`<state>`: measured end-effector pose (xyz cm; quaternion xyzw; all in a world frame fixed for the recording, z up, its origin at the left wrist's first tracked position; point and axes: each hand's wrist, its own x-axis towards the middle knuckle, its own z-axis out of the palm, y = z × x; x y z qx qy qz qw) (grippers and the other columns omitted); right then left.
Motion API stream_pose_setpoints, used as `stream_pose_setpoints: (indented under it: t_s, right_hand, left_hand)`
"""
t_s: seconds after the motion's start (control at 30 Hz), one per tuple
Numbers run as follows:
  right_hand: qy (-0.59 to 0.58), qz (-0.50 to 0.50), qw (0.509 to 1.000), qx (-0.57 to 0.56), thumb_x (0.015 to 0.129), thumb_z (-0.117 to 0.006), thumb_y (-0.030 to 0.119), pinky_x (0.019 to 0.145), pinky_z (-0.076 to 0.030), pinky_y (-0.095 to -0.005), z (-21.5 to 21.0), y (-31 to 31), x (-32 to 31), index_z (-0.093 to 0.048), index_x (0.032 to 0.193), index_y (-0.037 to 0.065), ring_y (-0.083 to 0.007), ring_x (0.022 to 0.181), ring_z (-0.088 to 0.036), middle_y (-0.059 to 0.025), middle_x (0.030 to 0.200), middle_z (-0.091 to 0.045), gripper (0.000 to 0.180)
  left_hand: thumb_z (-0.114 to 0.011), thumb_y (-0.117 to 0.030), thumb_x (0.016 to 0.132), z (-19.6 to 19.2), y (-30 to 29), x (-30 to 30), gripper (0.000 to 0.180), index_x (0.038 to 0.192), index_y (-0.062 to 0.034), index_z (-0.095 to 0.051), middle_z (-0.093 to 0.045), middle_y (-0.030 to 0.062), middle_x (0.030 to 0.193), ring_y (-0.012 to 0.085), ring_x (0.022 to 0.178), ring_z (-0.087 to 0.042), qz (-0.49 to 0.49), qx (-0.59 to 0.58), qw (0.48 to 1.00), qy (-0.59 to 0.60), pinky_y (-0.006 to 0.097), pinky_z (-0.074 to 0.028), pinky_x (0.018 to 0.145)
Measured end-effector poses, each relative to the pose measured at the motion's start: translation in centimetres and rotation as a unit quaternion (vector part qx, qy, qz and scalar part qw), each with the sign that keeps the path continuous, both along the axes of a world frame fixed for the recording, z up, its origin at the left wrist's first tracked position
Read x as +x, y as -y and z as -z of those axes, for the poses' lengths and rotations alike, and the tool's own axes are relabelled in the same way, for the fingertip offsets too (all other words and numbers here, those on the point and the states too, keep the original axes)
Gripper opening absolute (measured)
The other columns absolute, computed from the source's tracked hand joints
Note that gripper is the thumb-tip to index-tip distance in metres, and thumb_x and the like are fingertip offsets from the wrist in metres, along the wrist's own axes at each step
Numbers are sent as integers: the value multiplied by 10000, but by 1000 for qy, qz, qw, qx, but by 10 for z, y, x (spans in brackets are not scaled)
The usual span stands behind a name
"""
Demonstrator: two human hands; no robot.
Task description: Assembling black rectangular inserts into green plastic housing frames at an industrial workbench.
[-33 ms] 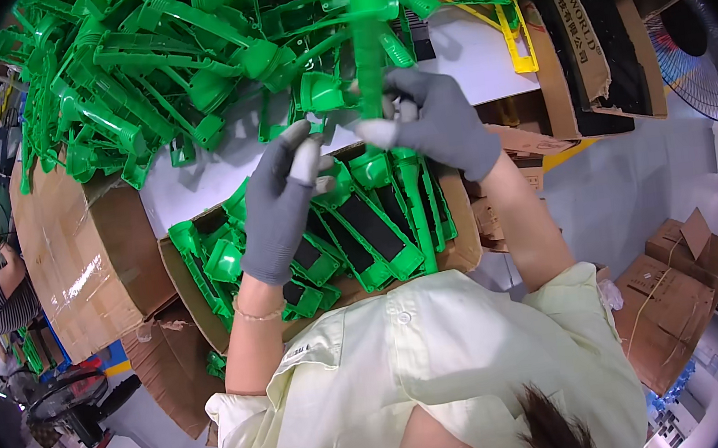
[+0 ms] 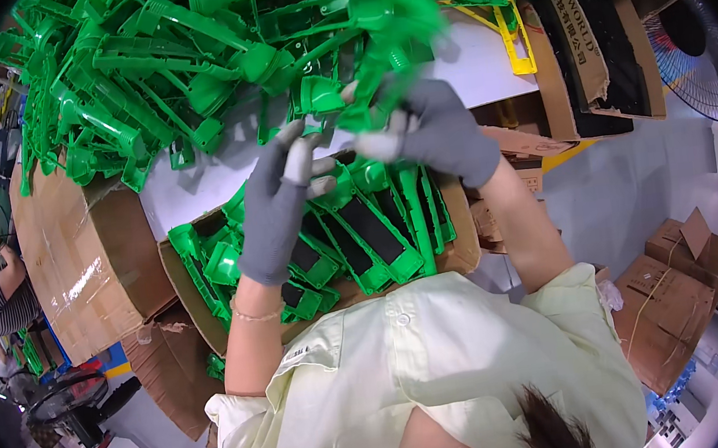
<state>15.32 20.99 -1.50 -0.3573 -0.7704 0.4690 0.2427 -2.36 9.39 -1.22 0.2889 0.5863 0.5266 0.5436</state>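
Note:
A green plastic part (image 2: 394, 23), long with a wide cup-like end, is pinched in my right hand (image 2: 453, 135); it is smeared by motion. My right hand wears a grey glove with pale fingertips. To its left, my left hand (image 2: 279, 205), in a matching glove, has its fingers apart and holds nothing I can see. Below both hands is an open cardboard box (image 2: 463, 230) with similar green parts (image 2: 365, 236), some showing black strips. A large heap of loose green parts (image 2: 154, 61) lies on the white surface (image 2: 174, 192) beyond my hands.
A yellow frame-like part (image 2: 520, 46) lies at the heap's right end. Cardboard boxes stand at left (image 2: 70, 257) and far right (image 2: 665, 304). Fans stand at right (image 2: 698, 53) and lower left (image 2: 69, 403). Another person (image 2: 4, 295) is at the far left.
The green part in my right hand has swung from nearly upright to a slant, its upper end toward the right. My left hand has barely shifted.

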Motion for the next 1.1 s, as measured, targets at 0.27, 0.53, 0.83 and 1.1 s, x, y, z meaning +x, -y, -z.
stream_pose_setpoints:
  t_s: [0.27, 0.53, 0.83, 1.1]
  right_hand:
    - [-149, -220, 959, -98, 721, -767, 213, 694, -430, -212, -13, 9, 11, -435, 1360, 90, -77, 810, -533, -11, 1111, -546, 730]
    - [71, 165, 982, 56, 819, -680, 220, 697, -452, -215, 47, -72, 91, -614, 1158, 124, -78, 790, -569, 19, 952, -638, 358]
    - [235, 8, 922, 306, 770, -658, 293, 746, -488, -403, 75, -132, 43, -582, 1126, 126, -331, 869, -598, -128, 1061, -582, 401]
    - [377, -16, 885, 273, 731, -709, 349, 753, -495, -385, 70, -143, 32, -553, 1253, 202, -311, 910, -613, -142, 1104, -587, 564]
  left_hand:
    - [-635, -282, 846, -9, 38, -19, 444, 1146, 22, -512, -609, 127, 987, 166, 707, -619, 20, -24, 994, 104, 228, -474, 520]
    - [-544, -136, 802, 11, 250, -79, 160, 851, -82, -401, -419, 30, 729, 148, 634, -444, -231, 0, 969, 92, 243, -412, 543]
    - [-419, -144, 886, 102, 347, -56, 164, 789, -59, -520, -486, 51, 566, 169, 434, -462, -232, -273, 930, 85, 271, -368, 393]
    - [-477, 117, 734, 171, 361, -38, 302, 1005, 15, -564, -580, 56, 752, 179, 541, -531, -149, -190, 969, -55, 266, -415, 491]
